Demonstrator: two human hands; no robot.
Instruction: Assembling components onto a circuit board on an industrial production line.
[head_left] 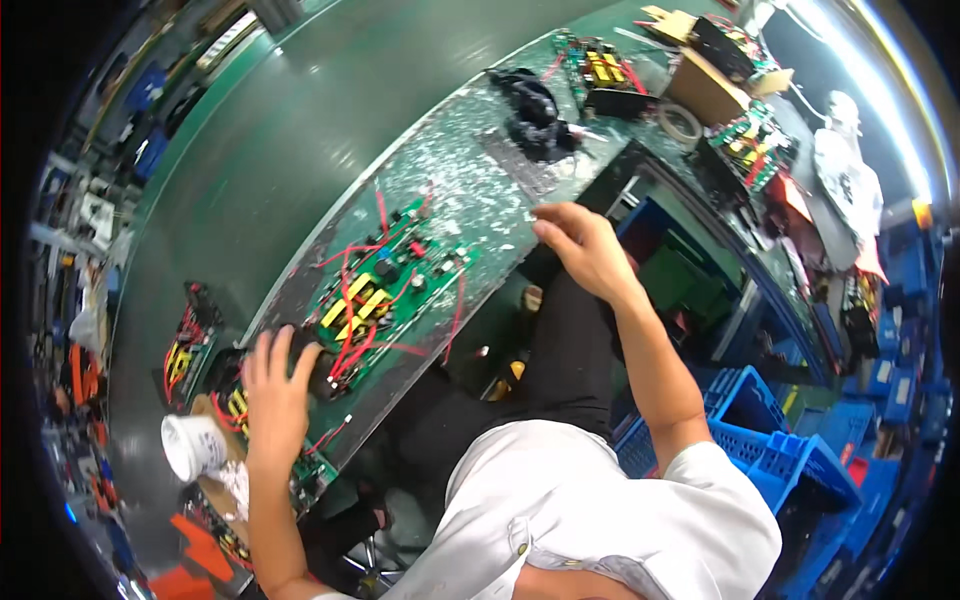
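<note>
A green circuit board (428, 270) lies on the worktable, carrying yellow-wrapped parts, red wires and small components. At its left end my left hand (275, 395) reaches over with the fingers spread, next to a dark rounded thing (318, 372) that it partly hides. I cannot tell whether it touches that thing. Over the table's near edge, to the right of the board, is my right hand (592, 252). Its thumb and forefinger come together in a pinch; anything between them is too small to name.
White specks cover the worktable (455, 150). A black cloth (535, 112), a tape roll (680, 122) and more circuit boards (600, 68) lie toward the back right. A white tub (193, 447) stands at the left. Blue crates (770, 455) are at the lower right.
</note>
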